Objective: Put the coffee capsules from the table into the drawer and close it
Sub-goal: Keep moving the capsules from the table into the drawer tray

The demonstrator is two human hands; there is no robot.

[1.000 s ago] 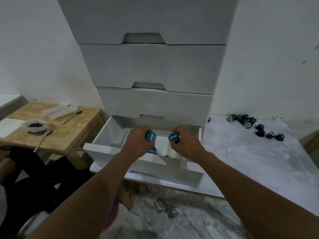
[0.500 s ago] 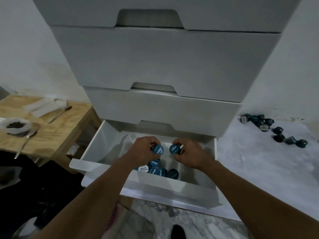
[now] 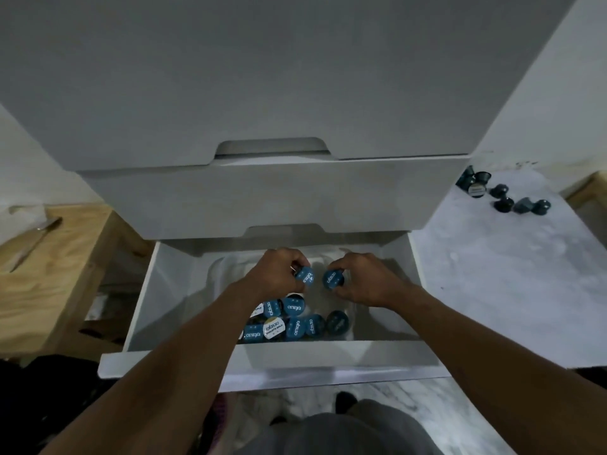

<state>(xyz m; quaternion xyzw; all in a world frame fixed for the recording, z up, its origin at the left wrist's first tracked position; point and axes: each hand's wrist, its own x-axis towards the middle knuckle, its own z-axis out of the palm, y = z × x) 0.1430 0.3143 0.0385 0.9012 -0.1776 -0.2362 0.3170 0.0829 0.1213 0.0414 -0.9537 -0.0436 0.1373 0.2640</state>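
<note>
Over the open drawer (image 3: 141, 310), each hand grasps one capsule, left hand (image 3: 274, 277) and right hand (image 3: 364, 282), several stowed already, more waiting far right on the surface (image 3: 492, 274).

Left hand (image 3: 275, 278) and right hand (image 3: 365, 281) curled, pinching.

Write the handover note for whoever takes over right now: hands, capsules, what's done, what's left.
Left hand: pinches a blue capsule above the open drawer.
Right hand: pinches a second blue capsule beside it.
Done: a cluster of capsules lies in the drawer near its front.
Left: drop these two, fetch the loose capsules at the table's far right, then close the drawer.
</note>
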